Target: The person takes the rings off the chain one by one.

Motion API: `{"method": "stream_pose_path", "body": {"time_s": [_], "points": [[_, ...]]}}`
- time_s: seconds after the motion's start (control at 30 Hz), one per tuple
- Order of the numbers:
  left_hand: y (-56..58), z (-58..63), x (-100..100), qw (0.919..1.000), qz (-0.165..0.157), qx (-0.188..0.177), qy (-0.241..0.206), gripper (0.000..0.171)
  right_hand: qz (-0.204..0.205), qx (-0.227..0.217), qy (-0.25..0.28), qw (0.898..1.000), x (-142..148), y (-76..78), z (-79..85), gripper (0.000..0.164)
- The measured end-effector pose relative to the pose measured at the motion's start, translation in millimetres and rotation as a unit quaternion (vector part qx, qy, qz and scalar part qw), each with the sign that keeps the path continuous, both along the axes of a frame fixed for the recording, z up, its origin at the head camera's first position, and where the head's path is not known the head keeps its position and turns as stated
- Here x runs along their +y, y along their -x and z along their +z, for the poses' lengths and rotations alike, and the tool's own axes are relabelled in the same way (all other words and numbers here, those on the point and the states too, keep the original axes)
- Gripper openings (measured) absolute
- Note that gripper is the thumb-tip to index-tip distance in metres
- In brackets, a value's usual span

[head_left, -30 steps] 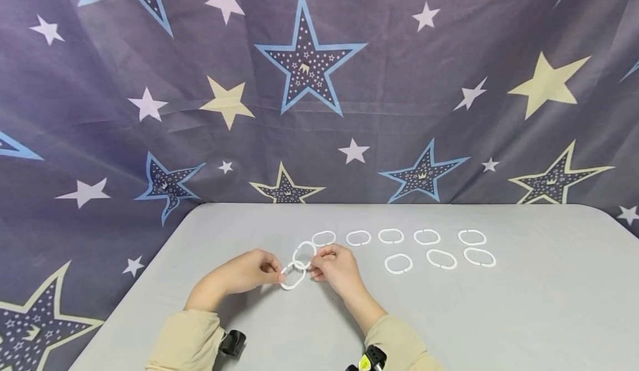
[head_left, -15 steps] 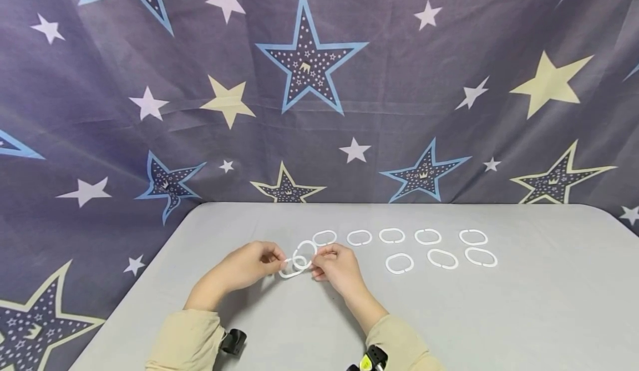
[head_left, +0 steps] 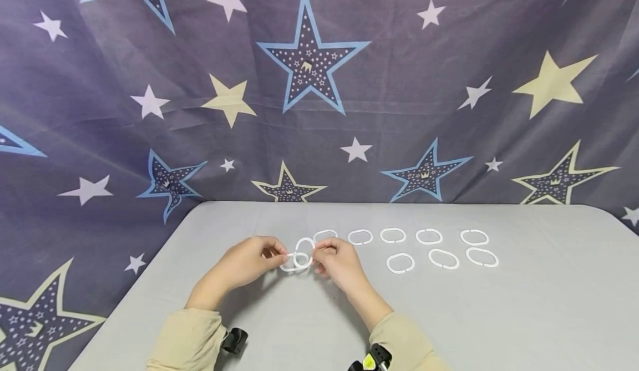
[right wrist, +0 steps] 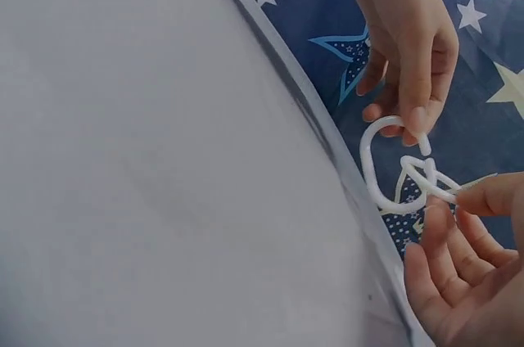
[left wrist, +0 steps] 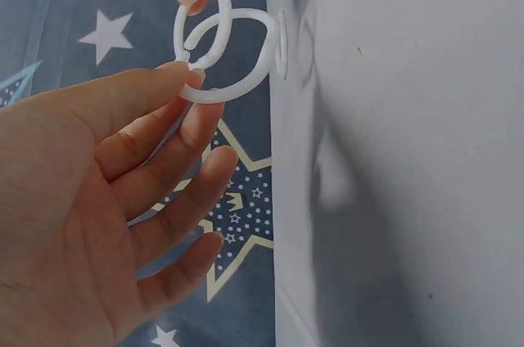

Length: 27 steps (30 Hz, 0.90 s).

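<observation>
Two white plastic chain links, each an oval with a narrow gap, hang hooked through one another above the table. My left hand (head_left: 244,265) pinches one link (left wrist: 267,56) between thumb and forefinger; its gap (right wrist: 427,156) shows in the right wrist view, close by the left thumb. The other link (left wrist: 225,24) is pinched by my right hand (head_left: 341,265), between thumb and fingertips. In the left wrist view, the left hand's remaining fingers spread loosely. Behind the right hand lies another white link (head_left: 325,231), partly covered.
Several loose white links lie in two rows on the grey table (head_left: 449,315), among them a back-row link (head_left: 360,243) and a front-row link (head_left: 400,271). A star-patterned curtain (head_left: 379,93) hangs behind the table's far edge. Black straps (head_left: 234,340) sit at the wrists.
My left hand has moved slightly up and right, bringing its link closer to the right hand, so the two ovals overlap more. The right hand has shifted only slightly. The loose links lie still.
</observation>
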<state>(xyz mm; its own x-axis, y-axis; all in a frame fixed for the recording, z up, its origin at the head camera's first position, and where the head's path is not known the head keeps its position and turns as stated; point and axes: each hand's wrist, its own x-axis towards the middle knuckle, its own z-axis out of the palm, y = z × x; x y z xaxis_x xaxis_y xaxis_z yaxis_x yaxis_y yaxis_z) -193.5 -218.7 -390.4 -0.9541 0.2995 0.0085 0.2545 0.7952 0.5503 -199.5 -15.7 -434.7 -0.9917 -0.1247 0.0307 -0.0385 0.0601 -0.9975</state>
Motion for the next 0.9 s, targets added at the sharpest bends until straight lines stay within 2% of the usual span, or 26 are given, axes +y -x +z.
{"method": "stream_pose_path", "body": {"time_s": [0.2, 0.47, 0.9], "points": [[-0.5, -0.3, 0.2, 0.9999, 0.007, 0.004, 0.008, 0.006, -0.002, 0.024, -0.043, 0.999, 0.0, -0.1, 4.1, 0.013], [0.5, -1.2, 0.5, 0.9998, 0.007, 0.003, 0.016, 0.006, 0.008, 0.043, -0.062, 0.997, 0.5, -1.7, 9.4, 0.013], [0.9, -1.9, 0.6, 0.9998, 0.004, 0.008, 0.016, 0.006, 0.012, 0.045, -0.071, 0.996, 0.1, -4.4, 15.9, 0.013]]}}
